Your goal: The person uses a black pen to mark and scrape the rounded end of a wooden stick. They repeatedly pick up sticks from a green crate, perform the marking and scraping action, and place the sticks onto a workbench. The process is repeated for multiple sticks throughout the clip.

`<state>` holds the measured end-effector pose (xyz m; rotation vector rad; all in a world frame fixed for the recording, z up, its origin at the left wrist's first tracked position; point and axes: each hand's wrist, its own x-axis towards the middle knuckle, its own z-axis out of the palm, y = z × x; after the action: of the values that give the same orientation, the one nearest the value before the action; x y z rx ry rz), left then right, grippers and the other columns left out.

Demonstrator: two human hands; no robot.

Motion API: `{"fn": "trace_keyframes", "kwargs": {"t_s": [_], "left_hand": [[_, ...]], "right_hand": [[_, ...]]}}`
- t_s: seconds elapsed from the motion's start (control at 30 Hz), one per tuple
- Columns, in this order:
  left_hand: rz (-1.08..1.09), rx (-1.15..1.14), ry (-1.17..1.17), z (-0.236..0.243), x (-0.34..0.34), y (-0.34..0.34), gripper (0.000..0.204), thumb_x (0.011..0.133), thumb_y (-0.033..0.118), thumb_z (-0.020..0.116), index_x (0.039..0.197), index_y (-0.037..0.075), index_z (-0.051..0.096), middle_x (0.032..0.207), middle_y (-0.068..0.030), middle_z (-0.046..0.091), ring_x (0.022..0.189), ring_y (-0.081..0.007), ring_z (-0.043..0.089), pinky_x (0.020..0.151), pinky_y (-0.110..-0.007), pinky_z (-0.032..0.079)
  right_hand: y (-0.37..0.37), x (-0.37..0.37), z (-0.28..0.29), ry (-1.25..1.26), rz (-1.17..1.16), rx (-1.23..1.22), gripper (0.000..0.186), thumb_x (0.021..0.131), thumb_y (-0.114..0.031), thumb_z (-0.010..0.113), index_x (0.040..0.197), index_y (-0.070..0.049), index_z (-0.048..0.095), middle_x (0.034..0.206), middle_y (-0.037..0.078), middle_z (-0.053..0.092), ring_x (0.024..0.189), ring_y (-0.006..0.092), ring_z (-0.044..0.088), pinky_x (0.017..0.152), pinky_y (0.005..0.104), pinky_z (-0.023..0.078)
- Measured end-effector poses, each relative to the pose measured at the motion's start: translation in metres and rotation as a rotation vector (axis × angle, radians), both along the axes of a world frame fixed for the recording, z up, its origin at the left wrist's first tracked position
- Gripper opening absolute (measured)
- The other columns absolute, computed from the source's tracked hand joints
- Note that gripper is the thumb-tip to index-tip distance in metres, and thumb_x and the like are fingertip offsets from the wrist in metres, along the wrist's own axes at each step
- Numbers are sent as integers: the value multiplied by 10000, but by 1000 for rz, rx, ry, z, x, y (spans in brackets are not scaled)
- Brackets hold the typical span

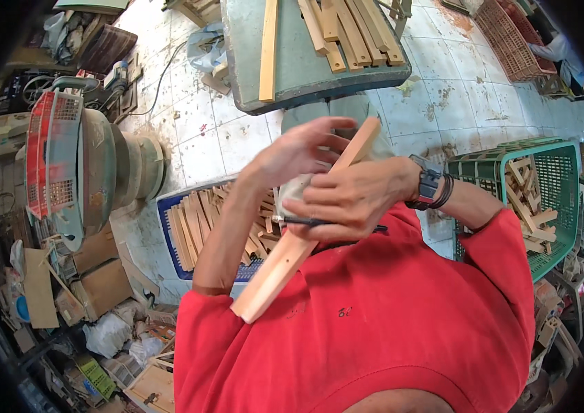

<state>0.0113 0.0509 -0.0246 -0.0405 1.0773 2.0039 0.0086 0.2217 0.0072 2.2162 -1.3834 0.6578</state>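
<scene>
A light wooden slat (269, 274) with a small hole lies diagonally across my body, in front of the red shirt. My right hand (350, 196), a watch and dark band on its wrist, is closed on the slat's middle; a slim dark object shows beneath its fingers, too hidden to identify. My left hand (299, 148) is raised beside the slat's upper part, fingers apart and loosely curved, slightly blurred.
A grey table (251, 76) ahead bears several slats. A blue crate (168, 241) of slats is left, a green crate (557, 206) of wood pieces right. A machine (99, 168) and cardboard stand left. Another person's arm (553, 51) reaches by a brown basket (491, 27).
</scene>
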Motion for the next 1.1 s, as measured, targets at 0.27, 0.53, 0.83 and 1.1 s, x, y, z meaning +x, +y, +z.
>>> {"fn": "trace_keyframes", "kwargs": {"t_s": [0.27, 0.53, 0.83, 1.1], "left_hand": [[12, -242, 329, 45, -34, -7, 455, 956, 203, 608, 1376, 82, 482, 1022, -142, 668, 841, -229, 687, 734, -357, 584], [921, -225, 692, 71, -17, -81, 416, 996, 152, 526, 1369, 11, 410, 1181, -202, 591, 1039, -356, 651, 879, -492, 584], [978, -179, 549, 53, 11, -56, 468, 968, 148, 574, 1388, 19, 411, 1276, -251, 570, 1106, -365, 632, 894, -413, 581], [907, -185, 584, 48, 29, -50, 513, 865, 82, 718, 1328, 34, 503, 1115, -147, 654, 974, -198, 658, 844, -309, 528]], "right_hand": [[-9, -10, 2, 63, -32, 20, 311, 880, -183, 566, 1107, 27, 601, 1203, 276, 588, 947, 301, 630, 767, 366, 518], [7, 17, -23, -1380, -733, -192, 465, 873, -155, 677, 1291, -1, 544, 1021, 177, 657, 917, 244, 652, 785, 334, 501], [-27, 50, -20, -1640, -687, -9, 436, 857, -153, 701, 1234, 10, 556, 868, 198, 665, 707, 282, 673, 642, 339, 508], [-23, 68, -30, -1567, -675, -18, 404, 836, -114, 726, 1191, 1, 571, 719, 150, 616, 531, 215, 586, 517, 312, 444]]}}
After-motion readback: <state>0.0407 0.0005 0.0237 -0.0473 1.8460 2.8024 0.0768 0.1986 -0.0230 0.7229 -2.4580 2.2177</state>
